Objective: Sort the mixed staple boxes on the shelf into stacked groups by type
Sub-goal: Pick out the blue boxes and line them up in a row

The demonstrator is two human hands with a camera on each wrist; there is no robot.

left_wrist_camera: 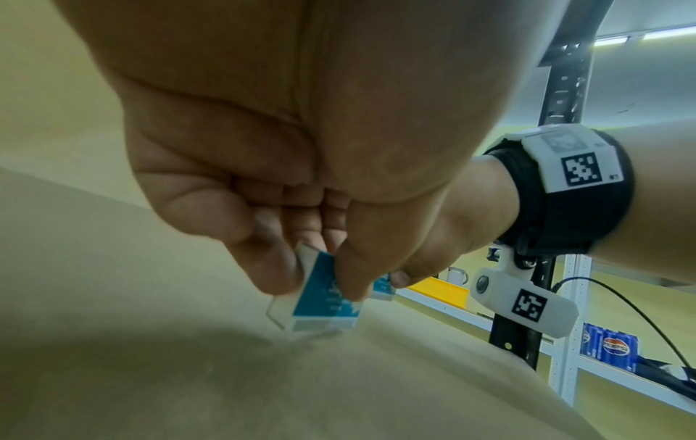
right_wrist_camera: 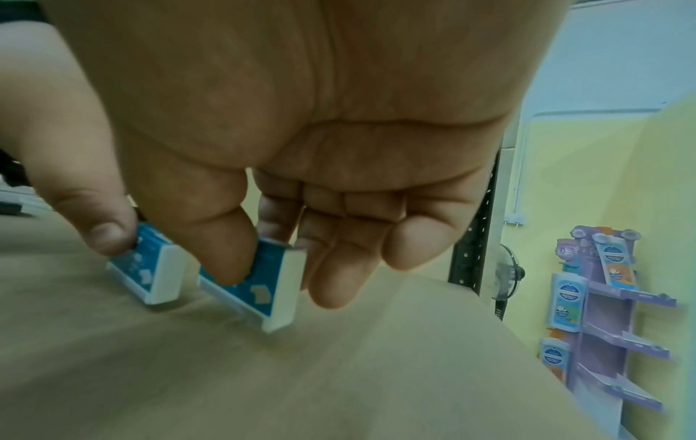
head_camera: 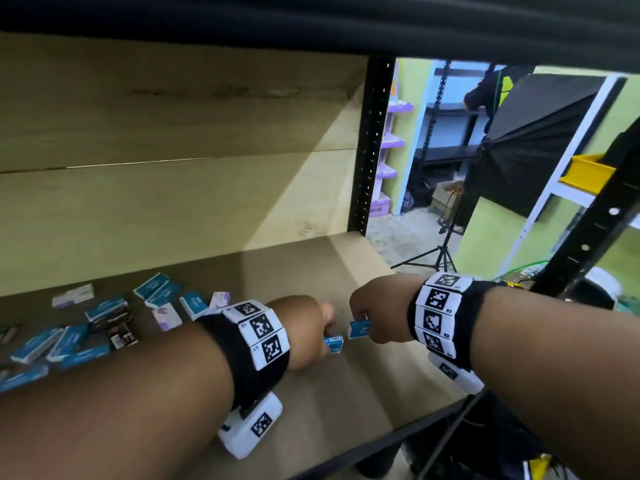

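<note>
Both hands work the bare right part of the shelf (head_camera: 363, 382), lower centre of the head view, likely picked as a spot to start one stack away from the mix. Left hand (head_camera: 308, 327) pinches a small blue staple box (left_wrist_camera: 324, 297) between thumb and fingers, its lower edge at or just above the board. Right hand (head_camera: 374, 313) pinches a second blue box (right_wrist_camera: 260, 285) the same way, tilted, one edge down. In the right wrist view the two sit just beside each other, same print, so same type; I judge they are being brought together to stack. Held by their sides, probably so the flat faces stay free to mate. Unsorted pile (head_camera: 86, 327) lies at lower left: blue, pale purple and dark boxes, well apart from the hands.
</note>
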